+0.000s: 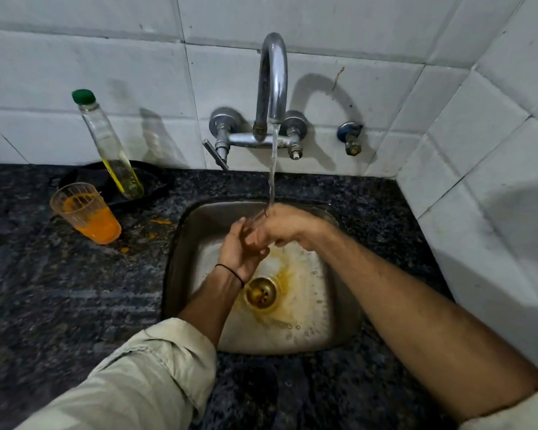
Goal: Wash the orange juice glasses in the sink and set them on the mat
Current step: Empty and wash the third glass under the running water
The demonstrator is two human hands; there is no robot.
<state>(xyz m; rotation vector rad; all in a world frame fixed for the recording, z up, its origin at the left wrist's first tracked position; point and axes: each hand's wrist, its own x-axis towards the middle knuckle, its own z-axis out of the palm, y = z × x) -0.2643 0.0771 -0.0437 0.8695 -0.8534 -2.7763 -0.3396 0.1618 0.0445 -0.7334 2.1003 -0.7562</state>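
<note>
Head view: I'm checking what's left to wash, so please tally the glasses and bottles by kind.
Glasses: 2, the juice glass and the held glass
Bottles: 1, the green-capped bottle
Total: 3

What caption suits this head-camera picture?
Left hand and right hand rinse a glass under the tap; a juice glass stands beside the sink.
</note>
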